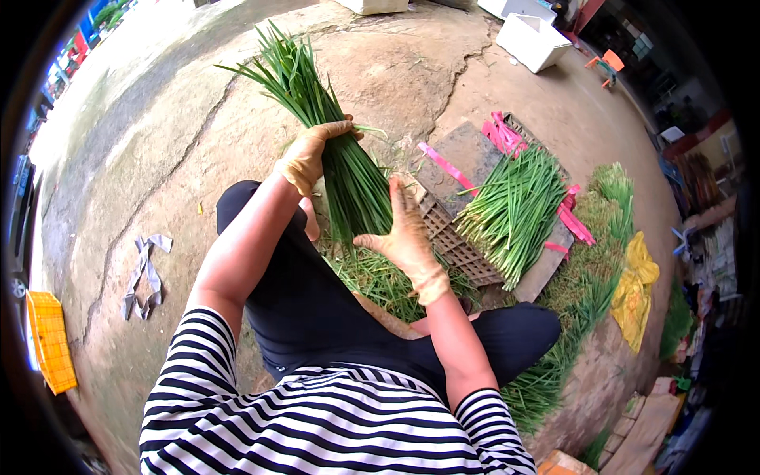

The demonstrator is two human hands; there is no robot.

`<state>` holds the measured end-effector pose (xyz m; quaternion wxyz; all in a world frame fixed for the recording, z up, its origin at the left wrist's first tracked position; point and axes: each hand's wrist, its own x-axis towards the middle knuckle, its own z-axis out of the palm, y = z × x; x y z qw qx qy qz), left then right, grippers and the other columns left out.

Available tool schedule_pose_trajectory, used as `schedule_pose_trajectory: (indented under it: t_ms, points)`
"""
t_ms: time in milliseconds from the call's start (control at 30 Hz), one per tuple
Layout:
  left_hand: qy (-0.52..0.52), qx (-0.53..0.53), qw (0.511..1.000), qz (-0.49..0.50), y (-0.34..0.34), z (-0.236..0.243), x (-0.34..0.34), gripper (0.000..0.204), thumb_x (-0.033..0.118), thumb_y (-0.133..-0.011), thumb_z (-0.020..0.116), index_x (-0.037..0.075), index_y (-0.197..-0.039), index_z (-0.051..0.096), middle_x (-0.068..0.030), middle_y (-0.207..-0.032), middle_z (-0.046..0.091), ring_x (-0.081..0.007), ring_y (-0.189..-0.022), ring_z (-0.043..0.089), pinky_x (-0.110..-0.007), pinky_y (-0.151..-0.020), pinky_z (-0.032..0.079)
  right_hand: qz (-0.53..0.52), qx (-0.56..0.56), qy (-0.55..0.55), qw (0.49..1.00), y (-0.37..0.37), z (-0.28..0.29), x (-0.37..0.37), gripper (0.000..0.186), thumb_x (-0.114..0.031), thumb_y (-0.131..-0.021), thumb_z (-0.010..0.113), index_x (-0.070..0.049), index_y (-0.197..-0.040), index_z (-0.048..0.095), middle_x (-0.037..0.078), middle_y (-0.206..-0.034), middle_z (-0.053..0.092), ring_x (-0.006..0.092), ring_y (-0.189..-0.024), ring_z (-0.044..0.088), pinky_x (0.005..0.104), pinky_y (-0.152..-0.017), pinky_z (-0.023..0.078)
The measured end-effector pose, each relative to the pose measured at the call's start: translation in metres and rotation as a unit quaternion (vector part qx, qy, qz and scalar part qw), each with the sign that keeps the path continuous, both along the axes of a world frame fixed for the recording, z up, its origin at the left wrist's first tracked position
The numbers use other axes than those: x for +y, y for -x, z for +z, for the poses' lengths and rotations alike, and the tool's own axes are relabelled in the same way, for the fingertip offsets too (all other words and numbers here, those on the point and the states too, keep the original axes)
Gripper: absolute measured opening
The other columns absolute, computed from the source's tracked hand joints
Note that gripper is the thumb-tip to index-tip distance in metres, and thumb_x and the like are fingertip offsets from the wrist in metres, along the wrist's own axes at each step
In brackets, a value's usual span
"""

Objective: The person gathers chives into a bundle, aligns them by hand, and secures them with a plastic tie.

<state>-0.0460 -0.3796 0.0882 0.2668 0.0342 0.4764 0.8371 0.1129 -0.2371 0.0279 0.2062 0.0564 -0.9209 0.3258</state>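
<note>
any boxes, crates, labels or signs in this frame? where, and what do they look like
White foam boxes: top right on the concrete, rectangular, open-topped.
Yellow plastic crate: far left edge, latticed, rectangular.
Brown cardboard: bottom right, flattened pieces.
Pink ribbon ties: beside the green chive pile, flat strips.
No signs or screens are clear enough to tell.
The left hand grips a chive bundle; the right hand presses flat against it.

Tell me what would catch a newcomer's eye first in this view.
First, the bundle of long green chives in the middle, gripped by the gloved left hand while the gloved right hand presses flat against its lower end. Next, to the right, a second pile of chives lies on a flat board with bright pink ties. A yellow crate sits at the far left.
</note>
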Motion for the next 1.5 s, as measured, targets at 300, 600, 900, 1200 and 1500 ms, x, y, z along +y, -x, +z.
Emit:
schedule_pose_trajectory:
  t_ms: [300,600,900,1200,1500]
  points:
    - [-0.054,0.058,0.982,-0.170,0.005,0.023,-0.006,0.025,0.015,-0.078,0.062,0.002,-0.098,0.054,-0.0136,-0.098,0.060,-0.0227,-0.088,0.060,-0.034,-0.082,0.048,0.283,-0.381,0.317,0.821,0.043,0.053,0.072,0.056,-0.030,-0.076,0.067,-0.001,-0.119,0.048,0.005,-0.104,0.058,0.0106,-0.092,0.052,0.0247,-0.082,0.041]
    - [0.028,-0.013,0.999,0.008,0.027,0.017,-0.019,0.024,0.017,-0.081,0.057,-0.003,-0.093,0.059,-0.0094,-0.084,0.063,-0.0181,-0.072,0.060,-0.027,-0.071,0.049,-0.097,-0.087,0.448,0.885,0.022,0.036,0.087,0.054,-0.046,-0.080,0.057,-0.001,-0.110,0.053,0.012,-0.109,0.056,0.0160,-0.104,0.049,0.0293,-0.092,0.034]
    - [-0.016,-0.006,0.998,0.052,0.033,0.009,-0.022,0.026,0.020,-0.082,0.058,-0.004,-0.093,0.059,-0.0086,-0.081,0.062,-0.0177,-0.072,0.060,-0.027,-0.070,0.049,-0.110,0.021,0.515,0.850,-0.016,0.013,0.034,0.029,-0.026,-0.078,0.065,-0.001,-0.092,0.063,0.006,-0.091,0.062,0.0131,-0.089,0.056,0.0267,-0.086,0.040]
    - [-0.014,0.028,0.997,0.069,0.011,0.013,-0.019,0.026,0.021,-0.081,0.059,-0.002,-0.092,0.060,-0.0084,-0.084,0.062,-0.0174,-0.076,0.059,-0.028,-0.073,0.047,-0.029,-0.088,0.705,0.703,0.014,0.007,0.007,0.028,-0.019,-0.078,0.065,-0.002,-0.100,0.061,0.004,-0.097,0.061,0.0120,-0.090,0.053,0.0238,-0.085,0.037]
    - [-0.019,0.029,0.997,0.063,0.005,0.013,-0.016,0.024,0.019,-0.079,0.061,-0.003,-0.091,0.060,-0.0078,-0.081,0.062,-0.0170,-0.074,0.059,-0.027,-0.071,0.048,-0.065,-0.105,0.691,0.712,0.013,0.013,0.007,0.021,-0.015,-0.080,0.061,-0.003,-0.097,0.061,0.004,-0.094,0.061,0.0125,-0.088,0.054,0.0240,-0.084,0.039]
